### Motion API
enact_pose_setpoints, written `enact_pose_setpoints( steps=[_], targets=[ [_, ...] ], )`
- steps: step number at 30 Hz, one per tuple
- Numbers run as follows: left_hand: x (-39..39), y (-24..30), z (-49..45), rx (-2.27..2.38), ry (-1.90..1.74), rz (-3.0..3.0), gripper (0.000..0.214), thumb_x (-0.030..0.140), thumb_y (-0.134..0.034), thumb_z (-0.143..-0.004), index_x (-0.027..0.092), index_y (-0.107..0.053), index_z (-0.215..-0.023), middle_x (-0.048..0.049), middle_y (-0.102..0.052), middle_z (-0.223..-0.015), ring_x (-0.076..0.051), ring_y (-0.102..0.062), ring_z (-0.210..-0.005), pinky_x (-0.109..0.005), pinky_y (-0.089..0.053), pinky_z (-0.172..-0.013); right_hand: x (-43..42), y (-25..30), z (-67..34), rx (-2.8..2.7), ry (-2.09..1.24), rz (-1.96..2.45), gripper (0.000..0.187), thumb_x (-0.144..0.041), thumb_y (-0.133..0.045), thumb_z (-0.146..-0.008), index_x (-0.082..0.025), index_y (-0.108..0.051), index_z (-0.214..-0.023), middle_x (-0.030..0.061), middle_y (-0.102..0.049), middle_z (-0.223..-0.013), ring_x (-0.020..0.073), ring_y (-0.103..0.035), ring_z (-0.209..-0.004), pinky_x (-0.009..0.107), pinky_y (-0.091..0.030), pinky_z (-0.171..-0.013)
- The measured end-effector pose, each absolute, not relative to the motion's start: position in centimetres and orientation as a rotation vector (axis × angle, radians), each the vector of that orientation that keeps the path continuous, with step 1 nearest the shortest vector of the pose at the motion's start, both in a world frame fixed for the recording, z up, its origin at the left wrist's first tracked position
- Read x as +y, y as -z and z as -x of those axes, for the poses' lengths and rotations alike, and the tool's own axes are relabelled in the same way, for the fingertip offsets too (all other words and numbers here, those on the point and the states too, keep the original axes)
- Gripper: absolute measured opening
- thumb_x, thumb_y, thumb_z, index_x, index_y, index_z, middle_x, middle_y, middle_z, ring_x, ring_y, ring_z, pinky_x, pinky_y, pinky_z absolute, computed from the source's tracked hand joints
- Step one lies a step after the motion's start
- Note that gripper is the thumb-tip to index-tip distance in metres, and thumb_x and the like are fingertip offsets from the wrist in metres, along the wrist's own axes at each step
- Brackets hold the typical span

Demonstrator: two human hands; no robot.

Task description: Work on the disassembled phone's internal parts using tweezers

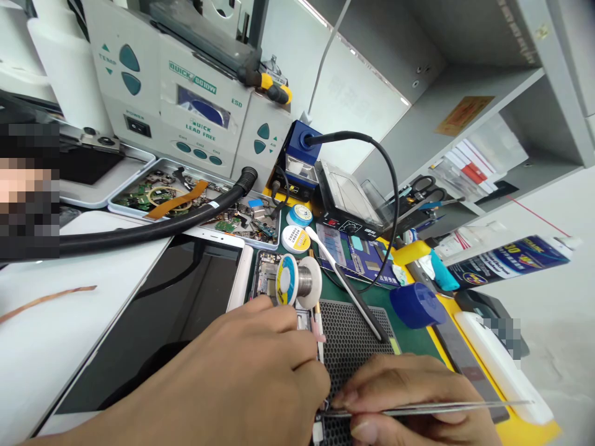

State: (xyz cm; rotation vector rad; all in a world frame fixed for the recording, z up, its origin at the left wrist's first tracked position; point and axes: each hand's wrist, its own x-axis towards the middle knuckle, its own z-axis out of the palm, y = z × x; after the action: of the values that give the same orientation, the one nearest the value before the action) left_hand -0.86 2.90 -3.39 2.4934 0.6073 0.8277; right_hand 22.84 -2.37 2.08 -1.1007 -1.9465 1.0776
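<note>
My right hand (413,396) pinches a pair of thin metal tweezers (437,408) between thumb and fingers, at the bottom right. Their tip points left and ends by my left hand, over a small part with black and white bits (318,432) that is mostly hidden. My left hand (279,359) is closed, knuckles up and fingers curled down; whatever lies under its fingers cannot be made out. A black honeycomb mat (356,322) lies beneath the right hand. Just past the left knuckles stands a spool of solder wire (305,282), close to an opened phone frame (266,272).
A hot-air station (204,111) stands at the back, its black hose (153,238) crossing leftward. A tray of circuit boards (223,217), a dark tablet screen (181,310), a black-and-white brush (344,282), a blue cap (416,305) and a spray can (511,260) surround the hands.
</note>
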Motion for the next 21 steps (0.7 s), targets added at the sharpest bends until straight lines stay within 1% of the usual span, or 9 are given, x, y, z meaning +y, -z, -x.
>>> enact_pose_setpoints(
  steps=[4, 8, 9, 10, 14, 18, 21],
  targets=[
    [3.1, 4.2, 0.7, 0.53, -0.824, -2.5, 0.015, 0.019, -0.082, -0.089, 0.022, -0.073, -0.078, 0.0055, -0.072, -0.073, -0.019, -0.06, -0.069, -0.037, -0.045, -0.075, -2.3, -2.3, -22.7, -1.958, -1.066, 1.103, 0.039, 0.001, -0.089, -0.082, -0.026, -0.09, -0.11, 0.0073, -0.09, -0.093, 0.019, -0.086, -0.08, 0.019, -0.068, -0.076],
    [2.5, 3.5, 1.2, 0.592, -0.857, -2.479, 0.012, 0.013, -0.082, -0.087, 0.022, -0.075, -0.083, 0.0051, -0.075, -0.08, -0.019, -0.064, -0.076, -0.037, -0.047, -0.079, -2.2, -2.2, -22.9, -1.973, -1.06, 1.079, 0.039, 0.002, -0.089, -0.08, -0.024, -0.09, -0.109, 0.0076, -0.09, -0.093, 0.018, -0.086, -0.08, 0.016, -0.067, -0.078],
    [2.4, 3.2, 1.3, 0.603, -0.871, -2.472, 0.013, 0.012, -0.082, -0.087, 0.022, -0.074, -0.082, 0.0053, -0.075, -0.08, -0.019, -0.064, -0.076, -0.037, -0.047, -0.08, -2.2, -2.2, -23.0, -1.978, -1.061, 1.076, 0.039, 0.002, -0.09, -0.08, -0.023, -0.09, -0.109, 0.0076, -0.09, -0.094, 0.018, -0.086, -0.08, 0.016, -0.067, -0.077],
    [2.3, 3.0, 1.4, 0.627, -0.855, -2.471, 0.013, 0.012, -0.082, -0.087, 0.021, -0.075, -0.083, 0.005, -0.076, -0.082, -0.019, -0.065, -0.077, -0.037, -0.047, -0.08, -2.2, -2.2, -23.0, -1.977, -1.062, 1.076, 0.039, 0.002, -0.09, -0.08, -0.023, -0.09, -0.109, 0.0075, -0.09, -0.094, 0.0181, -0.086, -0.079, 0.016, -0.067, -0.078],
    [2.4, 2.6, 1.2, 0.621, -0.851, -2.476, 0.014, 0.01, -0.082, -0.085, 0.021, -0.074, -0.081, 0.0055, -0.075, -0.079, -0.019, -0.064, -0.074, -0.037, -0.047, -0.079, -2.3, -2.3, -23.0, -1.973, -1.057, 1.075, 0.04, 0.001, -0.091, -0.079, -0.025, -0.09, -0.109, 0.0067, -0.09, -0.094, 0.0187, -0.087, -0.08, 0.016, -0.068, -0.078],
    [2.2, 2.6, 1.4, 0.628, -0.841, -2.477, 0.013, 0.013, -0.083, -0.086, 0.022, -0.075, -0.083, 0.0057, -0.075, -0.081, -0.019, -0.064, -0.075, -0.038, -0.047, -0.079, -2.3, -2.2, -22.8, -1.984, -1.051, 1.07, 0.041, 0.001, -0.09, -0.081, -0.026, -0.09, -0.112, 0.0067, -0.09, -0.095, 0.0186, -0.087, -0.081, 0.016, -0.068, -0.079],
    [2.3, 2.8, 1.5, 0.633, -0.858, -2.472, 0.014, 0.011, -0.082, -0.085, 0.021, -0.074, -0.082, 0.0057, -0.075, -0.081, -0.018, -0.064, -0.075, -0.037, -0.048, -0.079, -2.2, -2.1, -22.8, -1.99, -1.044, 1.061, 0.039, -0.001, -0.091, -0.082, -0.026, -0.089, -0.112, 0.0073, -0.09, -0.095, 0.0193, -0.087, -0.081, 0.018, -0.068, -0.079]
  ],
)
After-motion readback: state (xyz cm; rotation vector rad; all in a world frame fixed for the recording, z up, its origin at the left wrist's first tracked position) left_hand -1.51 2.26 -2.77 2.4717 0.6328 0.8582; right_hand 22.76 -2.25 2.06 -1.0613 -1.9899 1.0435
